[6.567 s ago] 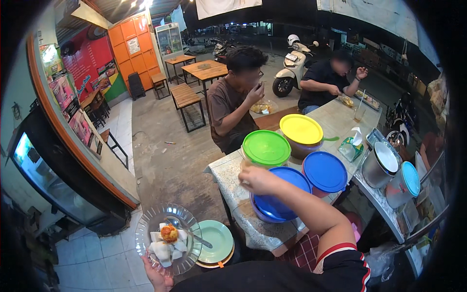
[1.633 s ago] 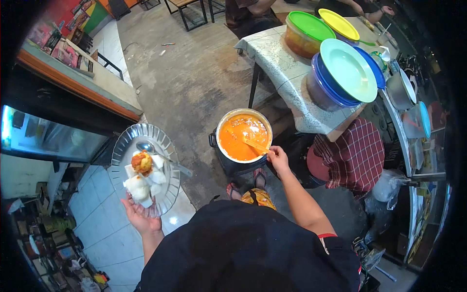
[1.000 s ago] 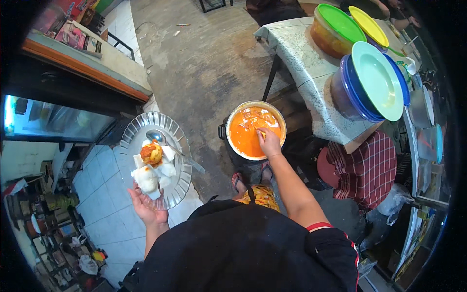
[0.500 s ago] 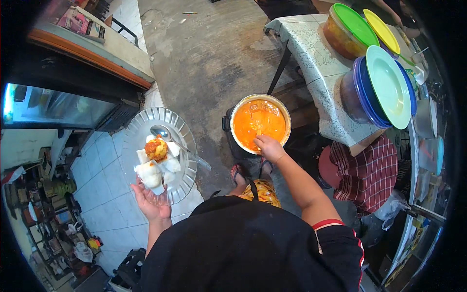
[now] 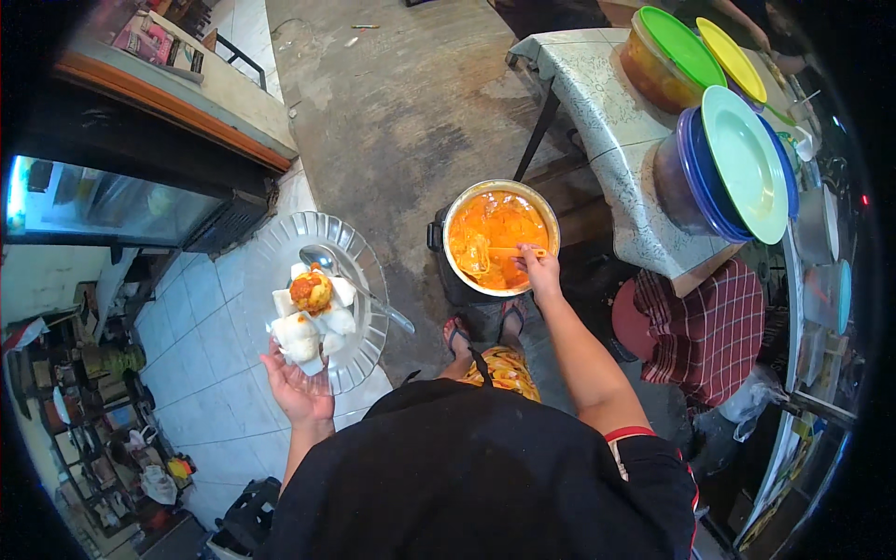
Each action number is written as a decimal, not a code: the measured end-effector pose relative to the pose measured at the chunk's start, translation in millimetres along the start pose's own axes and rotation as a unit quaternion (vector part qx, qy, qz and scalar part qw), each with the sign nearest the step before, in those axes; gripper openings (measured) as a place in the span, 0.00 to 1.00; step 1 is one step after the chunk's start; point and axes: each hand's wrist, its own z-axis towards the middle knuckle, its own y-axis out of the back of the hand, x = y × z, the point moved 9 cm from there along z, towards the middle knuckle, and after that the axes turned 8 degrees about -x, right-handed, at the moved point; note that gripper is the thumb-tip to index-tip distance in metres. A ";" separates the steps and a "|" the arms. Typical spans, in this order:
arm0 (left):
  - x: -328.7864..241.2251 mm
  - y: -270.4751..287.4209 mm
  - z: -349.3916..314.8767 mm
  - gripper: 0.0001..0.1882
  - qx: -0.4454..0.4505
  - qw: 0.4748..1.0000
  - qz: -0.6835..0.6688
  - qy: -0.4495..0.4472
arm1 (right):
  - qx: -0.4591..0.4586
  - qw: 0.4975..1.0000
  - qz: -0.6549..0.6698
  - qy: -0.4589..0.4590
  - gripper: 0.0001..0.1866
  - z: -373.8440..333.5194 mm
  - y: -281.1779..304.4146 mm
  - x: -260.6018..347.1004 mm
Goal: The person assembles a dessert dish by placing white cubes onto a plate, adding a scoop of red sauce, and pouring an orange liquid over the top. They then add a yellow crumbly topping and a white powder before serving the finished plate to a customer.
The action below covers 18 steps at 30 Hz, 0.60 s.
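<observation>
My left hand (image 5: pixel 301 387) supports a clear glass plate (image 5: pixel 359 245) with a ridged rim, gripping its near edge with the fingers partly beneath it. White chunks (image 5: pixel 297 327), perhaps rice cake, are piled on the plate. A sauce-coated egg-like piece (image 5: pixel 311 292) tops them, and a metal spoon (image 5: pixel 373 301) lies across to the right. Over a round pot (image 5: pixel 553 219) of orange soup, my right hand (image 5: pixel 541 273) pinches the handle of an orange ladle (image 5: pixel 509 251). The ladle's bowl end is at the pot's left side, in the soup, covered with the orange liquid.
Right of the pot stands a table with a patterned cloth (image 5: pixel 597 103), bearing lidded tubs (image 5: pixel 677 56) and a pale green plate (image 5: pixel 742 163). A checked cloth (image 5: pixel 709 327) hangs below it. To the left are a glass-fronted cabinet (image 5: pixel 112 205) and a cluttered shelf (image 5: pixel 89 420).
My right hand has shifted right and slightly up, the ladle now lying sideways across the soup, its surface stirred. The plate in my left hand has moved slightly right and down.
</observation>
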 end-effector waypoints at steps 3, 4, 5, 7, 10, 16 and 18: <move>2.3 -1.5 2.6 0.25 0.010 1.000 0.003 0.001 | 0.016 1.000 0.010 0.024 0.13 -5.7 1.2 5.8; 3.4 -1.9 3.9 0.25 0.012 1.000 0.006 0.008 | 0.026 0.997 -0.038 0.059 0.13 -8.8 1.2 5.6; 3.6 -6.3 6.2 0.25 0.022 1.000 0.003 0.012 | 0.034 0.990 -0.084 0.104 0.13 -6.6 -0.1 10.6; 4.3 -9.6 6.0 0.25 0.039 0.999 -0.022 0.013 | 0.063 0.966 -0.197 0.155 0.12 -13.6 -5.5 25.0; 1.9 -22.4 -3.0 0.26 0.086 0.994 -0.060 0.012 | 0.181 0.895 -0.267 0.309 0.06 -49.2 -34.5 65.1; 7.1 -18.6 4.6 0.27 0.061 0.996 -0.055 0.018 | 0.294 0.633 -0.528 0.483 0.07 -69.1 -65.8 36.5; 6.8 -14.3 6.4 0.27 0.067 0.996 -0.061 0.013 | 0.292 0.615 -0.538 0.498 0.07 -65.7 -68.1 25.5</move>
